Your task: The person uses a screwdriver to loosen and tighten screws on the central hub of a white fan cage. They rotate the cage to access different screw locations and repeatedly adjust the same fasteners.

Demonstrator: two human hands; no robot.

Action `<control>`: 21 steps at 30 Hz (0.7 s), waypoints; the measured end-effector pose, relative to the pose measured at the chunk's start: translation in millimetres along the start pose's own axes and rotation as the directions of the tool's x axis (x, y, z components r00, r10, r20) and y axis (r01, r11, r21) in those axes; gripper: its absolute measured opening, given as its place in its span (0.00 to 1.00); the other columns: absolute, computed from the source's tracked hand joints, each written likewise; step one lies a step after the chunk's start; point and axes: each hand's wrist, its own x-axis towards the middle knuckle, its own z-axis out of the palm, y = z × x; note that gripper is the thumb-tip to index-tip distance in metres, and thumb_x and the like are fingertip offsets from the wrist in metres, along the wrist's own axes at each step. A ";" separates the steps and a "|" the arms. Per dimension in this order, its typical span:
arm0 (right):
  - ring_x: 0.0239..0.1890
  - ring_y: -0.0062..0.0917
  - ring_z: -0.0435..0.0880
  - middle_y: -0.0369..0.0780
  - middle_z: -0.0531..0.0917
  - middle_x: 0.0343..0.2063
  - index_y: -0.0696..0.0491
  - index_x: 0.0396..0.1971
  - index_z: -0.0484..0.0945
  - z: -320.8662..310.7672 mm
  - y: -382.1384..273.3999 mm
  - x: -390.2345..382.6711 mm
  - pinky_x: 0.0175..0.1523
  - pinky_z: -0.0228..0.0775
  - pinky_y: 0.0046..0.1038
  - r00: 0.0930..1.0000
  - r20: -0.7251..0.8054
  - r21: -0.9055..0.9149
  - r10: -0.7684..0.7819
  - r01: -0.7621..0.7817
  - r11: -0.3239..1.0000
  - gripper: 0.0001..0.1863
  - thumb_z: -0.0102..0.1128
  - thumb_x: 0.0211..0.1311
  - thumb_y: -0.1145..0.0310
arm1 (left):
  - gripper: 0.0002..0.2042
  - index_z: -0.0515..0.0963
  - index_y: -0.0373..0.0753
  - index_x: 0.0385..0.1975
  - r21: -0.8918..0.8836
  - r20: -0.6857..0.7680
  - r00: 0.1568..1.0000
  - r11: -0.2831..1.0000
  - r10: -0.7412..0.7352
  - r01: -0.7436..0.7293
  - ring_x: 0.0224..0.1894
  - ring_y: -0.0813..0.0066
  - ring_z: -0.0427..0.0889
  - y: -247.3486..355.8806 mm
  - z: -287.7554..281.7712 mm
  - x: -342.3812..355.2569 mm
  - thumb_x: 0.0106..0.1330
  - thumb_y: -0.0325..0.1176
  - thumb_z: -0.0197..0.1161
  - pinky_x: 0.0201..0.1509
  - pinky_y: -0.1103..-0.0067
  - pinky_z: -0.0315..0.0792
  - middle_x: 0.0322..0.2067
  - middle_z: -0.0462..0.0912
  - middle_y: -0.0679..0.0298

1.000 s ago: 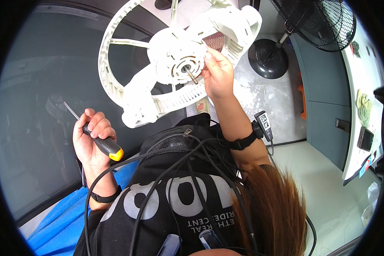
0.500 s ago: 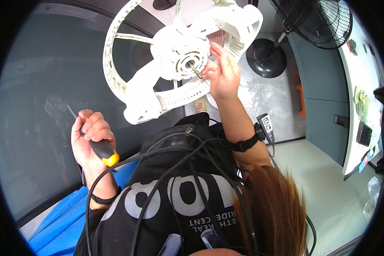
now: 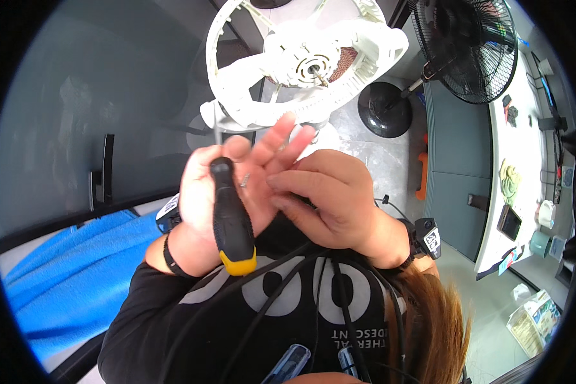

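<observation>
My left hand (image 3: pixel 258 200) is turned palm up, its thumb side holding a screwdriver (image 3: pixel 232 214) with a black and yellow handle. The blade points away from me and looks blurred. A small silver screw (image 3: pixel 244 181) lies on the palm. Over that palm is my right hand (image 3: pixel 336 201), thumb and forefinger brought together at the left fingers' base; whatever is between them is hidden. Beyond both hands stands a white plastic fan body (image 3: pixel 339 96), a ring-shaped frame with a central hub. A thin metal shaft (image 3: pixel 320 78) sticks out of the hub. Neither hand visibly touches it.
A black fan (image 3: pixel 464 48) on a round black base (image 3: pixel 385 110) stands at the far right. Beside it runs a white counter (image 3: pixel 493 221) bearing a phone (image 3: pixel 509 223) and a green cloth (image 3: pixel 510 180). Blue fabric (image 3: pixel 96 269) lies at the left; black cables cross my shirt.
My right hand has left the fan body's hub and come back to my left palm. The left hand has moved right with the screwdriver and turned palm up, showing the screw.
</observation>
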 end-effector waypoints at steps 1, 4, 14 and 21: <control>0.20 0.28 0.75 0.36 0.77 0.21 0.53 0.30 0.82 4.2 -0.2 -3.5 0.24 0.65 0.25 1.000 0.004 -0.020 -0.017 0.017 1.000 0.12 0.71 0.40 0.73 | 0.15 0.79 0.41 0.31 -0.004 -0.028 1.000 1.000 0.009 -0.009 0.70 0.50 0.54 -6.6 -1.6 -2.7 0.64 0.42 0.46 0.71 0.60 0.53 0.66 0.61 0.50; 0.21 0.30 0.77 0.36 0.78 0.21 0.51 0.29 0.82 11.6 -1.8 -13.2 0.24 0.67 0.26 0.999 0.035 -0.123 0.026 -0.021 0.992 0.13 0.71 0.39 0.72 | 0.17 0.80 0.41 0.39 -0.030 -0.054 0.998 0.999 0.019 -0.021 0.70 0.51 0.54 -19.5 -3.9 -10.4 0.64 0.42 0.45 0.72 0.60 0.50 0.66 0.60 0.49; 0.21 0.32 0.79 0.37 0.79 0.21 0.52 0.26 0.81 25.6 -14.6 -6.2 0.24 0.69 0.27 0.999 -0.006 -0.192 -0.040 0.038 0.981 0.10 0.70 0.39 0.73 | 0.25 0.68 0.35 0.55 -0.025 0.018 0.999 0.999 0.039 -0.039 0.68 0.52 0.58 -20.9 0.7 -20.8 0.63 0.45 0.43 0.72 0.63 0.51 0.66 0.59 0.45; 0.19 0.31 0.77 0.36 0.78 0.20 0.52 0.27 0.81 37.8 -17.9 11.0 0.22 0.66 0.28 0.989 0.042 -0.302 -0.141 0.147 0.942 0.11 0.69 0.40 0.74 | 0.24 0.71 0.38 0.55 0.040 0.048 0.997 0.998 -0.053 0.051 0.68 0.51 0.59 7.8 6.0 -22.1 0.62 0.44 0.45 0.72 0.61 0.49 0.66 0.59 0.45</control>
